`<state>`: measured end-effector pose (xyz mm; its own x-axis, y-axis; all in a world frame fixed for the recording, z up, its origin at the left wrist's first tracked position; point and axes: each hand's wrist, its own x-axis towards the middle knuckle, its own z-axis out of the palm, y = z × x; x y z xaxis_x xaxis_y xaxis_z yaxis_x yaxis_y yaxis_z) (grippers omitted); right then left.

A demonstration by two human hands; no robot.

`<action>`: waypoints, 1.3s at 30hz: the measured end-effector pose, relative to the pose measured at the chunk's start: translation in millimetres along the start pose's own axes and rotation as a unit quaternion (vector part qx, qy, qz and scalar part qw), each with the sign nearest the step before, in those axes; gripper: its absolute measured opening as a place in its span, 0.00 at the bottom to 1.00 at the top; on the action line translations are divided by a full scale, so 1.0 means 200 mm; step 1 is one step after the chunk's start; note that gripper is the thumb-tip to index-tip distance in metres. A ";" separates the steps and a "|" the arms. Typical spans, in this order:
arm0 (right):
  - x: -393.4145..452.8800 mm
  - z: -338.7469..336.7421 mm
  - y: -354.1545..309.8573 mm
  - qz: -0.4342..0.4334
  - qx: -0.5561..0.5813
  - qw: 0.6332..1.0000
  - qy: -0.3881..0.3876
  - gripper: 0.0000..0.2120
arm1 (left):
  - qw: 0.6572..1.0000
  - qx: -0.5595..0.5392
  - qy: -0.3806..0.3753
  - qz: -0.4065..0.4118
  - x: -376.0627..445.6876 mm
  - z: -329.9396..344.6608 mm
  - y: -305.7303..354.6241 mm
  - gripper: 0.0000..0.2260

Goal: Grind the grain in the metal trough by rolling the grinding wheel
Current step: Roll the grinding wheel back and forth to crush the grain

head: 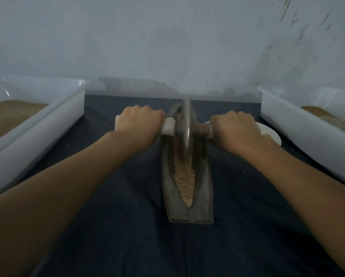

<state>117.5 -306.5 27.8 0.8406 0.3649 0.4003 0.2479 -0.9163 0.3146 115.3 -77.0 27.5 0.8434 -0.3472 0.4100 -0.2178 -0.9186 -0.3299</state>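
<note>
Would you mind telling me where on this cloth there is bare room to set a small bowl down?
Bare dark cloth lies between the left tray and the metal trough, under the left forearm, and likewise near the trough's right side. Crowded: the far right, where a white dish sits against the right tray behind the right hand.

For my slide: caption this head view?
Both hands grip the metal grinding wheel's handles over grain-filled metal trough.

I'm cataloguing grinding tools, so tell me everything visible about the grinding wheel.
The grinding wheel is a thin grey disc, metal by its look, standing upright on edge in the far half of the metal trough, its rim down in the grain. An axle runs through its hub. The left hand and the right hand each grip a white-wrapped end.
</note>
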 end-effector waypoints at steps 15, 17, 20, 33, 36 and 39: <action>-0.06 -0.02 -0.01 -0.032 -0.048 0.998 0.025 0.13 | 0.999 0.007 0.053 -0.001 -0.15 0.02 0.01 0.11; 0.03 0.01 0.00 -0.004 -0.037 0.999 0.020 0.07 | 0.999 0.009 0.045 -0.015 -0.05 0.04 0.01 0.10; 0.05 0.01 0.00 -0.002 -0.010 1.000 -0.008 0.07 | 1.000 0.006 0.021 -0.004 0.00 0.01 0.00 0.11; -0.07 -0.07 -0.02 -0.044 -0.032 0.999 -0.003 0.11 | 0.999 -0.026 0.023 -0.006 -0.16 0.00 -0.01 0.11; 0.09 -0.01 -0.01 -0.009 -0.052 0.999 0.004 0.05 | 0.998 -0.027 0.027 -0.041 -0.02 0.05 -0.01 0.09; 0.13 0.02 0.01 -0.003 -0.049 0.999 -0.016 0.08 | 0.998 -0.026 0.019 -0.046 0.03 0.04 -0.01 0.10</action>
<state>142.3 -299.1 35.3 0.8541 0.3644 0.3711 0.2070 -0.8927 0.4002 125.2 -76.7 24.5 0.8421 -0.2673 0.4683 -0.1665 -0.9549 -0.2457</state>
